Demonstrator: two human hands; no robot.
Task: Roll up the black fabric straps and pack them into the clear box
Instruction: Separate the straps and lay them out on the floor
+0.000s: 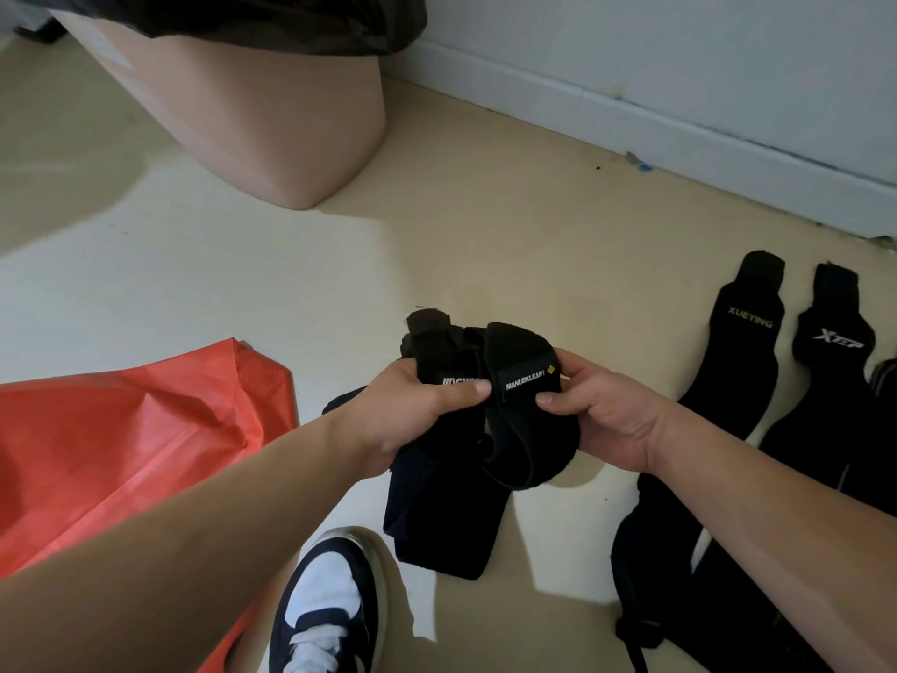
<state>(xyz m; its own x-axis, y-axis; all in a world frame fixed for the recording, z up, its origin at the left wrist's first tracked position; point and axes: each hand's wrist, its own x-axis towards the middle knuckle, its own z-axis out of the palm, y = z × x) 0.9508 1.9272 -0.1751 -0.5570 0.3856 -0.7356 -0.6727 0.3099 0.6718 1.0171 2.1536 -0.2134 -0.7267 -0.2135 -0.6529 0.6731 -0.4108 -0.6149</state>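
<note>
Over the pale floor [485, 245], about the middle of the head view, your two hands meet on a bunch of black fabric. Your left hand [427, 410] has its fingers curled round a black strap [437, 357], and its thumb lies across the top, hiding part of a white label. From under that hand a broad tail of the same dark fabric [441, 522] hangs down; whether its lower end touches the floor cannot be told. Your right hand [602, 415] grips a looped strap [526, 429], with the thumb on top just below a white label reading MANUEKLEAR and the other fingers tucked out of sight behind the loop. The two thumb tips sit near each other, one on either side of that label. Well to the right, two more black straps lie flat on the floor side by side, narrow ends towards the wall [679, 89]: the XUEYING strap [747, 342] and, just beside it, the XTEP strap [830, 342]. More dark fabric trails below them to the bottom edge. At the left a crumpled red bag [121, 444] lies on the floor. Below your hands is a navy and white shoe [325, 604]. At the top left stands a pink bin [272, 114] with a black liner folded over its rim.
</note>
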